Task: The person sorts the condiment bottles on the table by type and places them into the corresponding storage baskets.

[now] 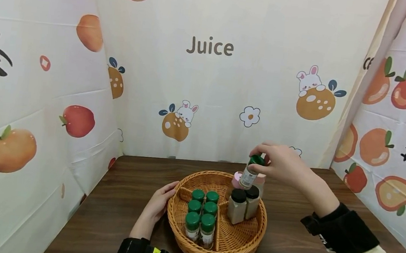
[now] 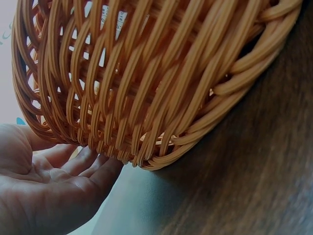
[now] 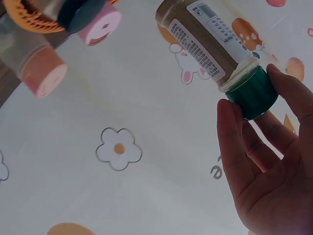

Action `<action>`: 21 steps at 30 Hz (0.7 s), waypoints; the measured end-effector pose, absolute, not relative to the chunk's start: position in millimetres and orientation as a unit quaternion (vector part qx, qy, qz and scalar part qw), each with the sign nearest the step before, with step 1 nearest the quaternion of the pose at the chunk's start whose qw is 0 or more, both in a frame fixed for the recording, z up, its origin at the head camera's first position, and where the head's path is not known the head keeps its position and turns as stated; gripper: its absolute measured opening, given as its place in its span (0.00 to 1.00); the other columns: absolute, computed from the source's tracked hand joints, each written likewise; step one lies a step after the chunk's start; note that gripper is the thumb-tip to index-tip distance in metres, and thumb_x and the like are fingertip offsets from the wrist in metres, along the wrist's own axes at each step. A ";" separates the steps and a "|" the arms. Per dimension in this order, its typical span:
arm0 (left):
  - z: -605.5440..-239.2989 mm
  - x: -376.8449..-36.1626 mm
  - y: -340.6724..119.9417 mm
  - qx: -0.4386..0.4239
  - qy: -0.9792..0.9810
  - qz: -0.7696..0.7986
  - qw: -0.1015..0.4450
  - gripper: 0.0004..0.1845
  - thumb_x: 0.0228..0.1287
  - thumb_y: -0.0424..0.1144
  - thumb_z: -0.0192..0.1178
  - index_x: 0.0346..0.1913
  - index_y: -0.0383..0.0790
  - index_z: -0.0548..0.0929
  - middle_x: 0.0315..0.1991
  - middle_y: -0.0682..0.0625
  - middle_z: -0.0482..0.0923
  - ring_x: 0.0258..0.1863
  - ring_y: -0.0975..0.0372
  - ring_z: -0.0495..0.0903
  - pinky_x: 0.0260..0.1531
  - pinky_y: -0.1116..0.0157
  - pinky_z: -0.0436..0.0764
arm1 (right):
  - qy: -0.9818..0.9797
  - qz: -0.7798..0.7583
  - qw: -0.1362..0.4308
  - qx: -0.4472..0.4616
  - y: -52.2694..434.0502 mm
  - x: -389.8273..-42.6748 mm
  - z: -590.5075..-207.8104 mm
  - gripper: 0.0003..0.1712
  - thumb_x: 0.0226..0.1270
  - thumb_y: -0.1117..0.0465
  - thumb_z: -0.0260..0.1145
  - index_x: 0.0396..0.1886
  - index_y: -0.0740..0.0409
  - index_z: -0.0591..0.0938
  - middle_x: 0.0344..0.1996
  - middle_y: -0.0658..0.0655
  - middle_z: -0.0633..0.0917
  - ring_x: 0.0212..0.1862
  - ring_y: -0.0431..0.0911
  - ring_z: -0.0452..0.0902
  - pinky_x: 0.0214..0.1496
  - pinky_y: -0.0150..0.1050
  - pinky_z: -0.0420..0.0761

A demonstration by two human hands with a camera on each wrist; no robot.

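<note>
My right hand [image 1: 277, 161] pinches the green cap of a spice jar [image 1: 248, 176], held tilted over the basket's back right. Brown powder and a white label show on this jar [image 3: 205, 41] in the right wrist view. At the round wicker basket's [image 1: 172, 218] left side, my left hand [image 1: 158, 202] holds the rim; its fingertips are hidden by the weave [image 2: 132, 88] in the left wrist view. Several green-capped jars [image 1: 193, 220] stand upright in rows in the left compartment. In the right one are two black-capped jars [image 1: 237, 206] of pale contents.
Pink-capped jars [image 1: 236, 179] stand at the basket's back right, partly covered by the held jar. Wicker dividers [image 1: 218, 231] split the basket. It sits on a dark wooden table [image 1: 126, 188], with fruit-printed cloth [image 1: 211, 82] behind and at both sides.
</note>
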State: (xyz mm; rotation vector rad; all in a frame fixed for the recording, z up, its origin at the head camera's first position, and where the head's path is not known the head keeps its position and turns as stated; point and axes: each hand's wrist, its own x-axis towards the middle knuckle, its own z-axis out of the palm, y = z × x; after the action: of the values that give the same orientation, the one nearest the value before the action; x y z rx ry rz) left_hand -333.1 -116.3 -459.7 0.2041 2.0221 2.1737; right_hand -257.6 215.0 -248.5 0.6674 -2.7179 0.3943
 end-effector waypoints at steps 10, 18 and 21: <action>-460.3 -335.4 -114.4 0.073 0.666 0.737 0.086 0.24 0.79 0.33 0.43 0.73 0.28 0.65 0.73 0.30 0.62 0.71 0.43 0.67 0.67 0.55 0.74 | -0.944 0.130 0.144 0.266 165.0 -263.7 -234.1 0.11 0.61 0.51 0.75 0.39 0.48 0.85 0.32 0.45 0.84 0.32 0.38 0.75 0.31 0.33 0.76; -458.0 -334.8 -115.5 0.076 0.659 0.743 0.089 0.24 0.79 0.31 0.42 0.73 0.27 0.64 0.73 0.29 0.61 0.72 0.42 0.65 0.69 0.50 0.71 | -0.946 0.121 0.118 0.275 125.7 -266.8 -224.5 0.12 0.61 0.49 0.74 0.40 0.48 0.85 0.34 0.46 0.84 0.32 0.40 0.76 0.34 0.34 0.78; -458.9 -335.7 -117.6 0.073 0.659 0.743 0.088 0.24 0.79 0.31 0.42 0.73 0.28 0.64 0.73 0.29 0.61 0.72 0.42 0.66 0.69 0.51 0.72 | -0.946 0.111 0.117 0.283 112.3 -269.2 -224.1 0.13 0.61 0.47 0.74 0.40 0.48 0.85 0.35 0.46 0.85 0.34 0.40 0.76 0.36 0.34 0.79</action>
State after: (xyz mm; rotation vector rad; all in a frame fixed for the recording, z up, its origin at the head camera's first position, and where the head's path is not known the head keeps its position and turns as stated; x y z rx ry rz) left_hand -335.7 -117.6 -458.9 0.2182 1.9615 2.2121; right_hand -269.2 112.3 -224.1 0.8273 -2.7675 0.3252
